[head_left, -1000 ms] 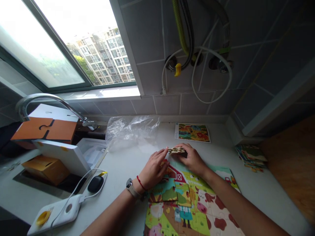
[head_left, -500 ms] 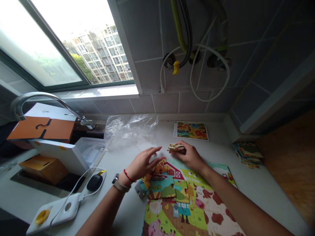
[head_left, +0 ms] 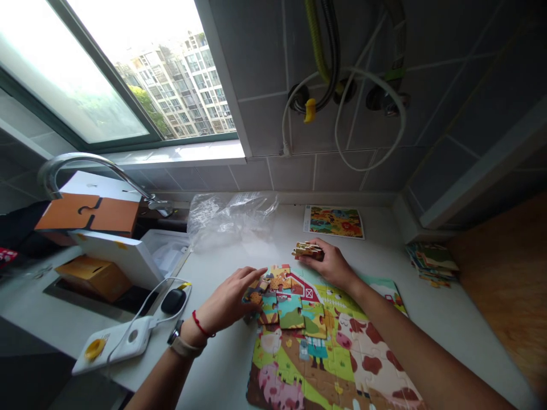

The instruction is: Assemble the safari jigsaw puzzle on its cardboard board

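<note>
My right hand [head_left: 331, 263] holds a small stack of puzzle pieces [head_left: 308, 250] upright above the far edge of a farm puzzle [head_left: 318, 373]. The puzzle shows a spotted cow, pigs and a red barn. Several loose pieces [head_left: 292, 312] with a different picture lie joined on its upper left part. At their left end, my left hand [head_left: 231, 299] has its thumb and fingers closed around a brownish puzzle piece [head_left: 256, 290], partly hidden by the fingers. A red string and a watch circle the left wrist.
A picture card [head_left: 335, 222] lies by the wall, beside a crumpled clear plastic bag [head_left: 235, 213]. Another pile of pieces [head_left: 431, 263] sits at the right. On the left are a white power strip [head_left: 123, 341] with a cable, boxes [head_left: 92, 276] and a faucet [head_left: 102, 162].
My left hand has moved left and down and closed on a piece at the left end of the loose group. The right hand still holds its stack. The view has shifted slightly.
</note>
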